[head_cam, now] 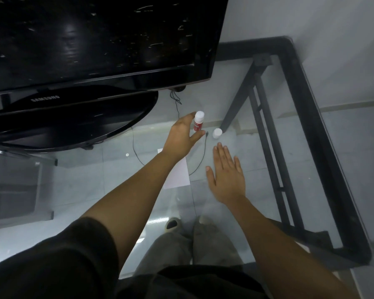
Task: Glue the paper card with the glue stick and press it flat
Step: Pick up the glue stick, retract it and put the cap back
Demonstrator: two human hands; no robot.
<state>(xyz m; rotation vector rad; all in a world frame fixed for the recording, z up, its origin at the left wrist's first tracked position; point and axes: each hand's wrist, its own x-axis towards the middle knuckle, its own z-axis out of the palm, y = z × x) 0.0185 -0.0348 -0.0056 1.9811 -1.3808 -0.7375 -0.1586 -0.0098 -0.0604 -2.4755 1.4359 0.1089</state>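
A red and white glue stick [198, 124] stands upright on the glass table, with my left hand [183, 137] curled around it, thumb and fingers on either side. Its white cap [217, 133] lies on the glass just to the right. A white paper card [179, 173] lies flat on the table, partly hidden under my left forearm. My right hand [226, 175] hovers flat, fingers spread, to the right of the card and holds nothing.
A black television [95, 39] on its oval stand [78, 124] fills the far left. A thin black cable [200, 156] runs across the glass beside the card. The table's black frame [311, 126] borders the right. My legs and shoes show through the glass.
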